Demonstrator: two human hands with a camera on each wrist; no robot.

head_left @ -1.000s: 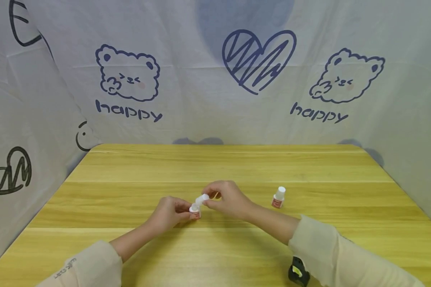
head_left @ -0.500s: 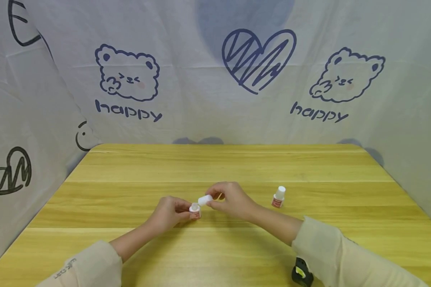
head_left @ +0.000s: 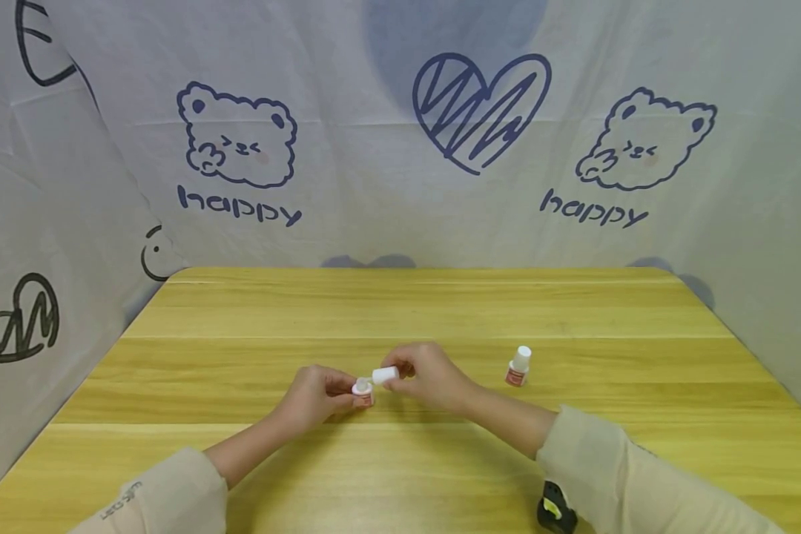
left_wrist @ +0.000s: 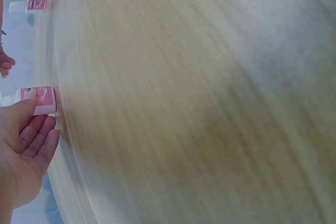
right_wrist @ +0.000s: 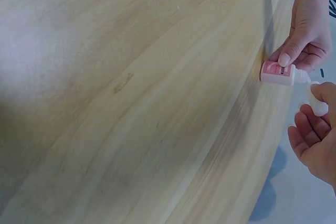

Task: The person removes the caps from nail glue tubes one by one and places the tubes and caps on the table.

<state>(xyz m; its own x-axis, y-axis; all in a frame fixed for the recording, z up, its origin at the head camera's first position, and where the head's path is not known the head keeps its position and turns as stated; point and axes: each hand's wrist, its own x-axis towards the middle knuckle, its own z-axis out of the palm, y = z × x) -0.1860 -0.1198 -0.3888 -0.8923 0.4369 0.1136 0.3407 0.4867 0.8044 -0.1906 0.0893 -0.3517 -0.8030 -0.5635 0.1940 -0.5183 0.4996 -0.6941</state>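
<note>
My left hand pinches a small white dropper bottle with a pink-red label between thumb and fingers. The bottle stands upright on the wooden table, its pale nozzle bare. Just right of that nozzle, my right hand holds a white cap lying on its side, its left end close to the nozzle. In the right wrist view the thumb lies over part of the cap. A second bottle of the same kind, with its cap on, stands to the right of my right hand.
The wooden table reaches back to a white cloth printed with bears and hearts. A black device with a yellow-green patch shows beneath the right sleeve.
The cap has moved slightly right from the bottle's nozzle and turned from slanted to nearly level in my right hand. My left hand and its bottle have stayed in place.
</note>
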